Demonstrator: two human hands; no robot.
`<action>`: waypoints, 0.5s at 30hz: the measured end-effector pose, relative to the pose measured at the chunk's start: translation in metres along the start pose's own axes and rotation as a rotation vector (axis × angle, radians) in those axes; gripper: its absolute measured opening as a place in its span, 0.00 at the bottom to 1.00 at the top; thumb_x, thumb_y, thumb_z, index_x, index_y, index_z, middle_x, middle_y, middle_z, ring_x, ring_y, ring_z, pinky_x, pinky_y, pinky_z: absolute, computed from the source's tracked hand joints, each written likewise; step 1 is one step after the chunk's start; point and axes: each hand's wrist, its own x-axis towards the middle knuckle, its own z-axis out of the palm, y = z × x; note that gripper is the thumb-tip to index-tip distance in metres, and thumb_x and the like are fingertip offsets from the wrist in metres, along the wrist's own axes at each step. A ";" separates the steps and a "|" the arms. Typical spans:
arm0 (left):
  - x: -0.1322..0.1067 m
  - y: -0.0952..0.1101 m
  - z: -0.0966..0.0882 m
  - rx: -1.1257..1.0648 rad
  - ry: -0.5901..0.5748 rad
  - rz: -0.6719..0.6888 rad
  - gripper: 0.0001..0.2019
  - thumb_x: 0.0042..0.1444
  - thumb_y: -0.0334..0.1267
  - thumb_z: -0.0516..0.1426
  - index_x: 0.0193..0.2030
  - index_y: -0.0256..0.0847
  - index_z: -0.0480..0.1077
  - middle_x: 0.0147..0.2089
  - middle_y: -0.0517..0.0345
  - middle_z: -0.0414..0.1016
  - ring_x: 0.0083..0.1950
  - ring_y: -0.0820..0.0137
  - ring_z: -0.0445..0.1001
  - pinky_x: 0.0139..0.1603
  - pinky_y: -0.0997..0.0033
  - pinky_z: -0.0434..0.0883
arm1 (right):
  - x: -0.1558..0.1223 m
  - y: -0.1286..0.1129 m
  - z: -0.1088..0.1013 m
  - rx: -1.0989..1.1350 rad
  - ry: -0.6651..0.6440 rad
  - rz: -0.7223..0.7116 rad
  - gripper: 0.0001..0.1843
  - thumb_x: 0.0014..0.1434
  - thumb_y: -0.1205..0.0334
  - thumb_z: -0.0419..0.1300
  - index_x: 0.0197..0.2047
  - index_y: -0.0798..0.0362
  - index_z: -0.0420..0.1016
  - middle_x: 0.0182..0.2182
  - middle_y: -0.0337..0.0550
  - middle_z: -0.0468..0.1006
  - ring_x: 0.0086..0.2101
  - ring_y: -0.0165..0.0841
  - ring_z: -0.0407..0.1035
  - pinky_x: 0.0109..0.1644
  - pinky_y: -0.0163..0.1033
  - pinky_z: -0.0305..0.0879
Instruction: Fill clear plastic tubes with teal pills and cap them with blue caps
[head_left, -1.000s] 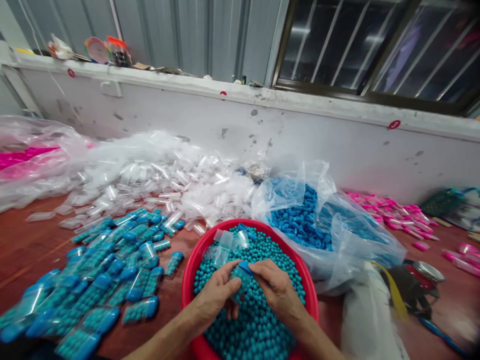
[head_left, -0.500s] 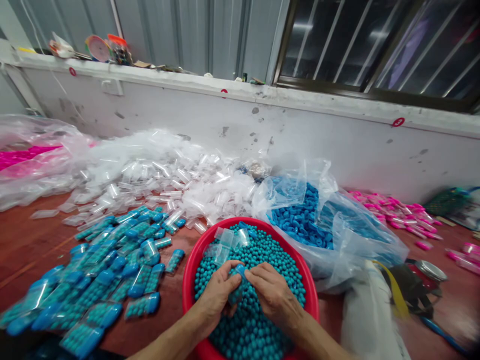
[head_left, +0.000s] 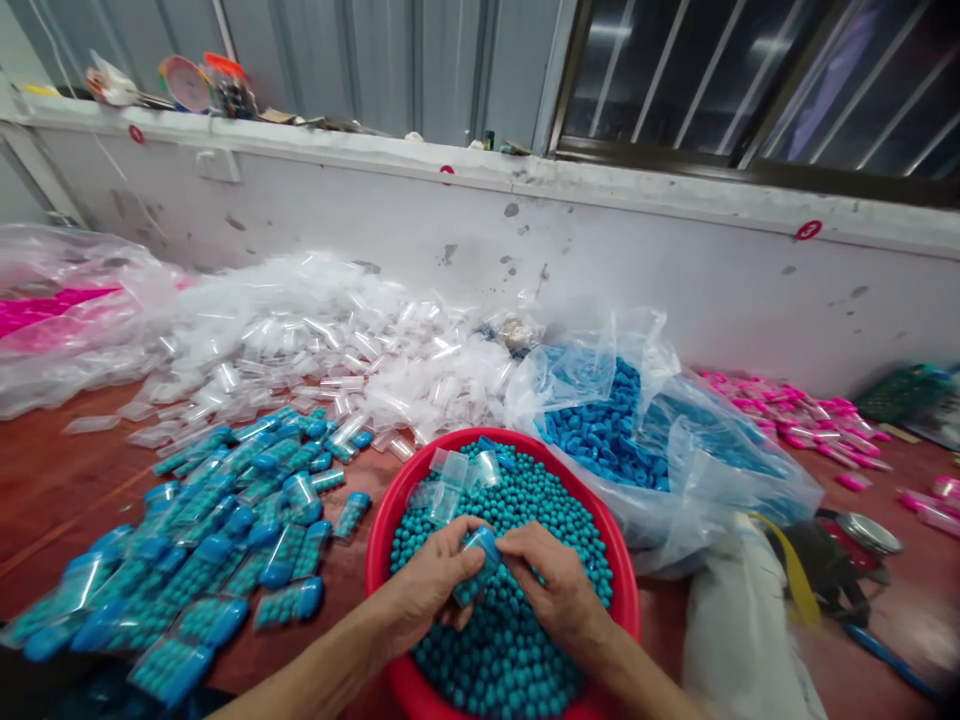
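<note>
A red basin [head_left: 384, 520] full of teal beads [head_left: 517, 640] sits in front of me. Over it, my left hand [head_left: 427, 585] is closed round a small clear tube [head_left: 475, 570] filled with teal beads. My right hand [head_left: 555, 590] pinches the blue cap end of that same tube. Three empty clear tubes [head_left: 454, 475] lie on the beads at the basin's far side.
Several filled blue-capped tubes [head_left: 210, 540] lie on the red table to the left. A heap of empty clear tubes [head_left: 330, 350] lies behind. A plastic bag of blue caps [head_left: 607, 430] sits at right, pink tubes [head_left: 802, 420] beyond it, a white wall behind.
Both hands dipped toward the beads with the tube, then lifted slightly. The view shifted a little; the grip on the tube is unchanged.
</note>
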 end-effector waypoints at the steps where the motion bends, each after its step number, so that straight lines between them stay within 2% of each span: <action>1: 0.000 -0.001 0.000 0.042 0.034 0.045 0.21 0.49 0.50 0.55 0.46 0.40 0.58 0.19 0.70 0.59 0.12 0.83 0.55 0.11 0.83 0.52 | 0.000 -0.001 0.000 0.049 0.018 0.093 0.12 0.58 0.67 0.51 0.45 0.50 0.70 0.35 0.41 0.75 0.36 0.33 0.68 0.41 0.38 0.65; 3: 0.001 -0.005 0.001 0.126 0.082 0.117 0.20 0.49 0.49 0.55 0.45 0.40 0.58 0.20 0.72 0.56 0.12 0.83 0.53 0.12 0.83 0.56 | 0.001 -0.004 0.001 0.112 0.007 0.234 0.13 0.58 0.66 0.52 0.46 0.50 0.69 0.36 0.41 0.75 0.38 0.33 0.69 0.43 0.37 0.65; 5: 0.002 -0.008 0.002 0.181 0.097 0.136 0.20 0.50 0.48 0.54 0.45 0.40 0.57 0.20 0.72 0.56 0.12 0.83 0.53 0.12 0.83 0.57 | 0.001 -0.007 0.002 0.107 -0.059 0.259 0.12 0.59 0.65 0.50 0.44 0.49 0.71 0.36 0.41 0.76 0.38 0.33 0.69 0.44 0.37 0.64; 11: 0.001 -0.012 0.004 0.138 0.125 0.074 0.19 0.51 0.44 0.52 0.48 0.39 0.56 0.19 0.72 0.54 0.12 0.83 0.51 0.10 0.83 0.55 | -0.006 -0.002 0.003 -0.208 -0.093 0.041 0.13 0.61 0.64 0.47 0.37 0.52 0.73 0.27 0.42 0.73 0.30 0.32 0.66 0.34 0.35 0.61; 13: 0.000 -0.013 0.004 0.145 0.094 0.081 0.18 0.51 0.43 0.52 0.47 0.40 0.57 0.18 0.73 0.54 0.12 0.83 0.50 0.10 0.84 0.56 | -0.009 0.000 0.003 -0.230 -0.123 -0.010 0.13 0.61 0.64 0.46 0.36 0.52 0.72 0.25 0.41 0.71 0.29 0.31 0.65 0.33 0.34 0.60; 15: -0.001 -0.016 0.003 0.187 0.080 0.110 0.16 0.51 0.42 0.52 0.46 0.40 0.58 0.19 0.72 0.54 0.12 0.84 0.51 0.10 0.84 0.55 | -0.012 0.002 0.005 -0.173 -0.139 -0.002 0.13 0.62 0.63 0.47 0.36 0.52 0.72 0.24 0.39 0.71 0.28 0.29 0.65 0.32 0.32 0.59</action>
